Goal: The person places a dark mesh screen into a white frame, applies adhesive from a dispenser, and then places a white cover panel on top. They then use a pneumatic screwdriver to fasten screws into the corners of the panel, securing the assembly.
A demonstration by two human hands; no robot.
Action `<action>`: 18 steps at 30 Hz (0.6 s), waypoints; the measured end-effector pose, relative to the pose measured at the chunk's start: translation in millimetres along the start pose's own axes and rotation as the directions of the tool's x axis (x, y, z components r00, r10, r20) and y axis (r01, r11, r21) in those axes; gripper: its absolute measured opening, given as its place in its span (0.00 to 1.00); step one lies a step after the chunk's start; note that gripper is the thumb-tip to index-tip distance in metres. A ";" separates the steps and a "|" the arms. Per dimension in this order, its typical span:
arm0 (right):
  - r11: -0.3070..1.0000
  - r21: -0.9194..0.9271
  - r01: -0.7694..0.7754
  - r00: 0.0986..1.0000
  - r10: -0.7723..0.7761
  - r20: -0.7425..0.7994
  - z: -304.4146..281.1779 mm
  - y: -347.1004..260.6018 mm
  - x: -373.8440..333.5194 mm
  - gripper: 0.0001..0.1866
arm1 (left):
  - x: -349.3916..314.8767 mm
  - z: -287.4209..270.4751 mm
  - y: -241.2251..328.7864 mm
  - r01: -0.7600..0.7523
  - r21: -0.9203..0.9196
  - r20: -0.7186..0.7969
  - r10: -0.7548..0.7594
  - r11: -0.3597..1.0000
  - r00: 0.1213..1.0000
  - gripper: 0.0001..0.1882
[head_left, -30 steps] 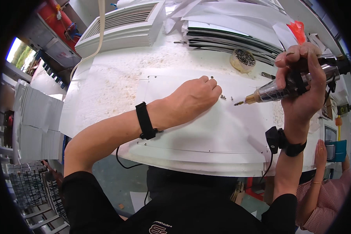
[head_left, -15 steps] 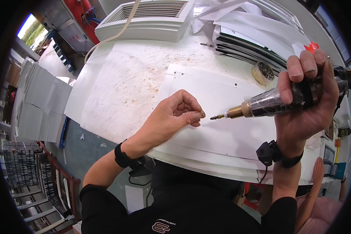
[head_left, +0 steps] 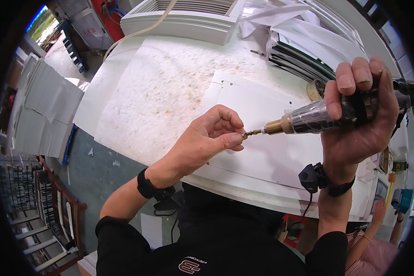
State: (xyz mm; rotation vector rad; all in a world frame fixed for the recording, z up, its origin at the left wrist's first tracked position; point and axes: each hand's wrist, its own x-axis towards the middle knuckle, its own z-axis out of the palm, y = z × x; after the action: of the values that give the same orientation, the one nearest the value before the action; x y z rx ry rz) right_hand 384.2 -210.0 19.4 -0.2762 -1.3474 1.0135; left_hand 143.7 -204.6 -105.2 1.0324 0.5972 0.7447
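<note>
Left hand (head_left: 207, 140): fingers pressed together, thumb and forefinger pinching a small screw (head_left: 245, 134) against the bit tip, held in the air above the white panel (head_left: 262, 156).

Right hand (head_left: 361, 119): fingers wrapped tight round the dark grip of an electric screwdriver (head_left: 317, 120), held level with its brass collar and bit pointing left at the screw.

Handling note, as a judgement: keep bit and screw on one straight axis until the tip seats in the head. Keep the pinching fingertips clear of the bit's end, and leave the driver idle until the screw sits firm.

White panel: flat on the worktop (head_left: 161, 92), small holes near its far edge.

Beyond: roll of tape (head_left: 313, 90), stacked sheets (head_left: 303, 60), white louvred grille (head_left: 188, 18).
</note>
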 end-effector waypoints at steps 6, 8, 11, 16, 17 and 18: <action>1.000 0.000 -0.022 0.999 0.022 0.029 2.4 4.5 3.1 0.12 | -1.7 -4.6 1.1 0.025 0.009 0.008 -0.025 1.000 1.000 0.11; 1.000 0.003 -0.023 0.999 0.023 0.045 3.6 6.6 4.8 0.12 | -2.4 -5.9 0.8 0.024 0.005 0.011 -0.024 1.000 1.000 0.11; 0.999 0.001 -0.041 0.998 0.041 0.043 5.0 9.1 7.4 0.13 | -3.4 -9.3 -2.1 0.001 0.008 0.011 -0.001 1.000 1.000 0.10; 0.998 -0.032 -0.058 0.998 0.057 -0.025 14.5 21.7 14.3 0.14 | -3.3 -13.3 -0.7 -0.065 0.157 -0.040 0.072 0.986 0.997 0.09; 0.997 -0.060 -0.054 0.998 0.051 -0.045 16.7 27.0 17.6 0.15 | -1.6 -15.3 1.2 -0.104 0.257 -0.068 0.125 0.961 0.990 0.09; 0.995 -0.086 -0.053 0.997 0.047 -0.065 15.1 34.6 22.9 0.15 | 1.6 -19.0 2.9 -0.135 0.355 -0.093 0.179 0.925 0.979 0.09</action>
State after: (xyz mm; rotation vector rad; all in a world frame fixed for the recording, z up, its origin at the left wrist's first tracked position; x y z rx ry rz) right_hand 353.0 -179.2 14.8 -0.4065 -1.3355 0.9807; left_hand 129.8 -192.3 -110.3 1.3803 0.7781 0.8684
